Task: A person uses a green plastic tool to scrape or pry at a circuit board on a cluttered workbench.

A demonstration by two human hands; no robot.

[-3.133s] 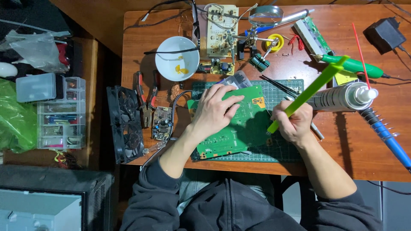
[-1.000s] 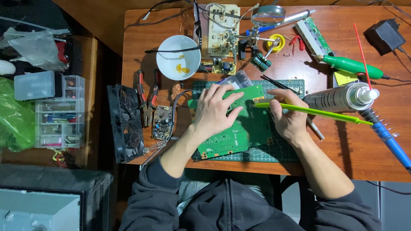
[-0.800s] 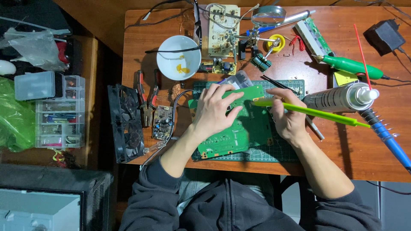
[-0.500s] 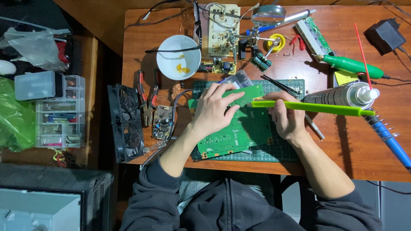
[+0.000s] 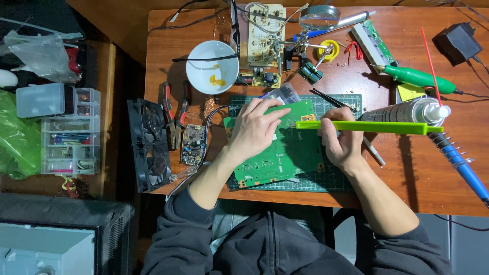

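Green stick has levelled in right hand over circuit board

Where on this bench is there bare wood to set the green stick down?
Bare wood lies right of the right hand, between the cutting mat, the spray can and the blue-handled iron, down to the table's near edge. Another patch sits below the black adapter. The far centre around the white bowl is crowded.

White bowl, black fan, pliers, spray can on wooden table
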